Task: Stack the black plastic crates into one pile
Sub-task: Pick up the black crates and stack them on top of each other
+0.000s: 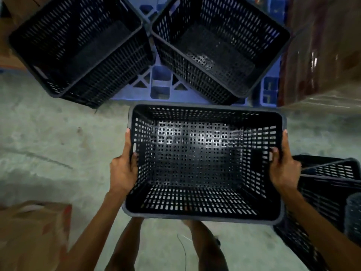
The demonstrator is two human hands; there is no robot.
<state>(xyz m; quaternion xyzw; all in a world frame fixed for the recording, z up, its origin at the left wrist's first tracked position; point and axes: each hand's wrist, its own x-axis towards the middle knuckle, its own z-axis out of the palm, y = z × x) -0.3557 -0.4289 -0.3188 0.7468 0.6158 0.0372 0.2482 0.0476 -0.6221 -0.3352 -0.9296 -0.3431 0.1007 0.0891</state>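
Note:
I hold an empty black perforated crate (203, 165) in mid-air above the concrete floor, its open top facing me. My left hand (123, 171) grips its left rim and handle slot, and my right hand (283, 169) grips the right one. Two more black crates stand on a blue pallet beyond it, one at the upper left (78, 45) and one at the upper right (220, 45), both empty and turned at angles. Another black crate (330, 190) lies at the right edge, tilted and partly hidden by the held crate.
The blue plastic pallet (160, 83) lies under the two far crates. A cardboard box (33, 231) sits at the lower left. Plastic-wrapped goods (324, 51) rise at the upper right. My legs (166, 249) show below the held crate on the concrete floor (58, 143).

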